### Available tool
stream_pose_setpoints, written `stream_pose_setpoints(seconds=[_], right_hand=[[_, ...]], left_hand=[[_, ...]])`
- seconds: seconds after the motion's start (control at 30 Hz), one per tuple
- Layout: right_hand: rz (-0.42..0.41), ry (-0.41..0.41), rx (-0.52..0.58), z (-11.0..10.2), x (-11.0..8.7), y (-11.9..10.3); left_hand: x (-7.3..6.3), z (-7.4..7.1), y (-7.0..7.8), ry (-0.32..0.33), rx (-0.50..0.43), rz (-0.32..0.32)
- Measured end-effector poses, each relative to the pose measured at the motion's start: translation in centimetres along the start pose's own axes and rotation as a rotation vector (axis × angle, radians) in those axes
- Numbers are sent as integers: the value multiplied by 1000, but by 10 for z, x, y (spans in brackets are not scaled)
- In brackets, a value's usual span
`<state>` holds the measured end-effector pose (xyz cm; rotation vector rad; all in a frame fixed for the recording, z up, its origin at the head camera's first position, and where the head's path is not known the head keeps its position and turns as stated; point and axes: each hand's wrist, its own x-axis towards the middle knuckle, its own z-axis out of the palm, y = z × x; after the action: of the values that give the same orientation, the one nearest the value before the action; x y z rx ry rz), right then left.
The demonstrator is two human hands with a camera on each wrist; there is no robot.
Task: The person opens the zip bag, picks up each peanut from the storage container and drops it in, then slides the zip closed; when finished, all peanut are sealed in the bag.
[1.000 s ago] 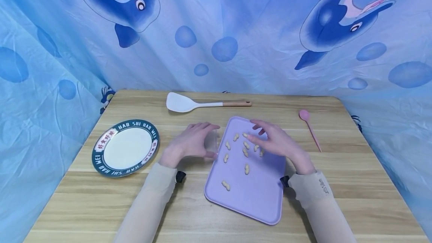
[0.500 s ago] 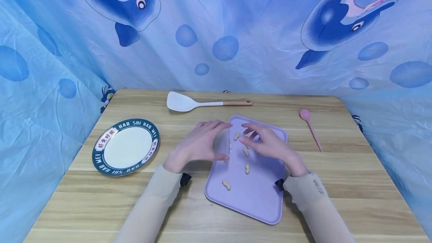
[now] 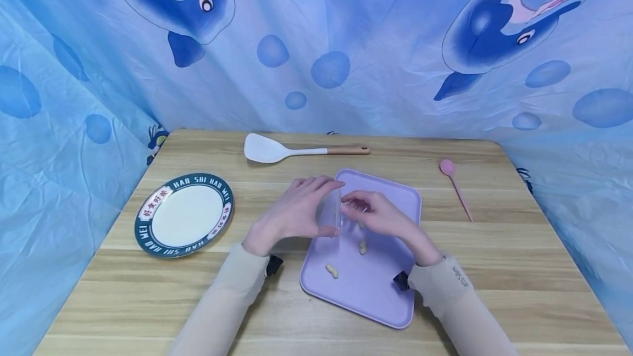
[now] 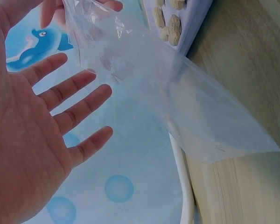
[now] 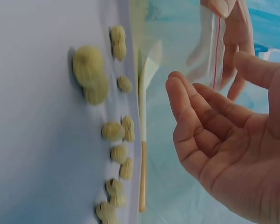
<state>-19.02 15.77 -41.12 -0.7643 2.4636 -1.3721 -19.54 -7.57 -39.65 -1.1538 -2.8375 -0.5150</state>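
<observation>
- Left hand (image 3: 299, 207): bare, at the upper left edge of the tray, thumb and finger clamped on the bag's edge; the other fingers spread.
- Right hand (image 3: 378, 216): bare, above the tray, fingers bent, tips close to the bag's mouth; cannot tell whether they grip it.
- Transparent zip bag (image 4: 210, 116): one, red stripe along the mouth, between the hands, sagging below the left.
- Lilac tray (image 3: 386, 284): one, rectangular, set aslant on the wood-grain table (image 3: 123, 306).
- Peanuts (image 3: 362, 246): several, in shell, scattered on the tray, some hidden behind the right hand.
- Plate (image 3: 188, 216): one, white, lettered green rim, left of the left hand.
- Pink spoon (image 3: 447, 167): one, long-handled, right of the tray.
- White spatula (image 3: 287, 153): one, wooden grip, lying crosswise beyond the tray.
- Backdrop (image 3: 331, 21): blue cloth, printed dolphins and bubbles.
</observation>
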Motion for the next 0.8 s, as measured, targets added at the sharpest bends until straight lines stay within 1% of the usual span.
stream_pose_setpoints(seconds=[0.33,0.5,0.7,0.8], right_hand=[[113,-49,84,8,1,-4],[157,-43,108,10,2,-5],[211,-44,225,11,3,-3],[218,-39,266,11,2,-3]], left_hand=[[-1,3,8,-20,8,1],[-2,5,9,-16,18,6],[-2,7,9,-25,16,7],[-1,8,9,-30,7,2]])
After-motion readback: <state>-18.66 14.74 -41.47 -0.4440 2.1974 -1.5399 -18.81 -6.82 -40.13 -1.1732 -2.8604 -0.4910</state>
